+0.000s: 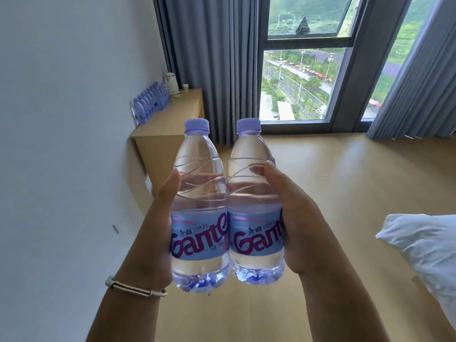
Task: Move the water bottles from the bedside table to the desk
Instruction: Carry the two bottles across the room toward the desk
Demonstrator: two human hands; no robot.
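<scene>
White wall on the left, curtained window at the top, wood floor below. The table [172,114] sits at middle left against the wall, a row of bottles [151,102] already on it — well ahead of me. My left hand [158,218] grips the left bottle [198,206], my right hand [293,213] the right bottle [255,206] — both upright, touching, clear, lilac-capped, blue-labelled.

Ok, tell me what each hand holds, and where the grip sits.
Left hand grips the left bottle round its body; right hand grips the right bottle likewise.
</scene>
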